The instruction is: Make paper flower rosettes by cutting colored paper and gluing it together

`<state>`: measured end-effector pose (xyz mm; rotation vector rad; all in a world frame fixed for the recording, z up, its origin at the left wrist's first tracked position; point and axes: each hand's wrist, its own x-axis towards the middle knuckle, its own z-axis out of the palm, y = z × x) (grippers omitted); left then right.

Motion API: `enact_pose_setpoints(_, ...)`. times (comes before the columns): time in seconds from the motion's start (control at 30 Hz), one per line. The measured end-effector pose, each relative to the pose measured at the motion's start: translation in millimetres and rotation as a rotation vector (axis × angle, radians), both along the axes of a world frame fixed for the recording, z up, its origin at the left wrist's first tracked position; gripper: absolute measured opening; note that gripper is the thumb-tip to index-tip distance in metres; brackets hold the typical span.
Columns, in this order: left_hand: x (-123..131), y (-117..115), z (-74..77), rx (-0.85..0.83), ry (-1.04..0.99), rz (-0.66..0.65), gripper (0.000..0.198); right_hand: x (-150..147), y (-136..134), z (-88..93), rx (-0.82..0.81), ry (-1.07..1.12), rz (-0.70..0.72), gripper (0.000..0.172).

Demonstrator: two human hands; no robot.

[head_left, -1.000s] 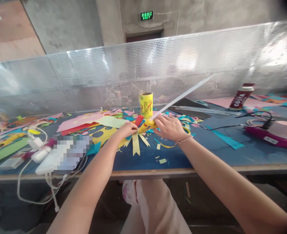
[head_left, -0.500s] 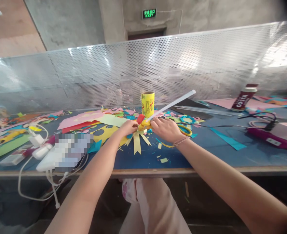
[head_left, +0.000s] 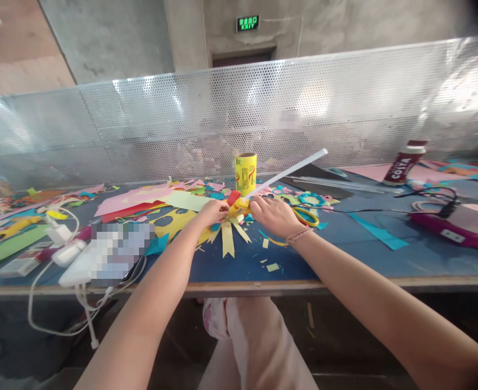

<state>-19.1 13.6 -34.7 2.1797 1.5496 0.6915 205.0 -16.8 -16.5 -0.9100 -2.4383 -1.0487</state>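
My right hand (head_left: 275, 215) is closed around a yellow hot glue gun (head_left: 239, 206), mostly covered by the fingers. A long whitish glue stick (head_left: 290, 172) juts from it, up and to the right. Beside it, my left hand (head_left: 214, 212) has its fingers drawn together at the top of a pale yellow paper bow (head_left: 228, 239), whose notched tails hang toward me. A red piece (head_left: 233, 197) shows just above the glue gun; I cannot tell what it belongs to. Yellow-handled scissors (head_left: 307, 218) lie right of my right hand.
A yellow cardboard tube (head_left: 246, 174) stands behind my hands. Paper scraps (head_left: 141, 197) cover much of the blue table (head_left: 344, 260). At left are a white power bank (head_left: 80, 268) and cables. On the right stand a COSTA bottle (head_left: 404, 163) and a purple power strip (head_left: 452, 230).
Very little differs. Both hands keep their places, and the glue stick's tip has shifted slightly to the right.
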Motion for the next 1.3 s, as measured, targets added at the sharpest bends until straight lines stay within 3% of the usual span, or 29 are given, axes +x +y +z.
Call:
enact_pose_setpoints(0.3,-0.2,-1.6,1.8,0.040,-0.012,-0.049,0.017,1.6,0.0,0.9,0.101,-0.023,0.027,0.030)
enact_pose_setpoints(1.13,0.9,-3.0,-0.2,0.044,-0.047,-0.056,0.017,3.0,-7.1,7.9,0.040,-0.041,0.022,0.028)
enact_pose_setpoints(1.3,0.4,-1.2,-3.1,0.001,-0.130,-0.049,0.018,4.1,-6.9,7.8,0.058,-0.043,0.031,0.031)
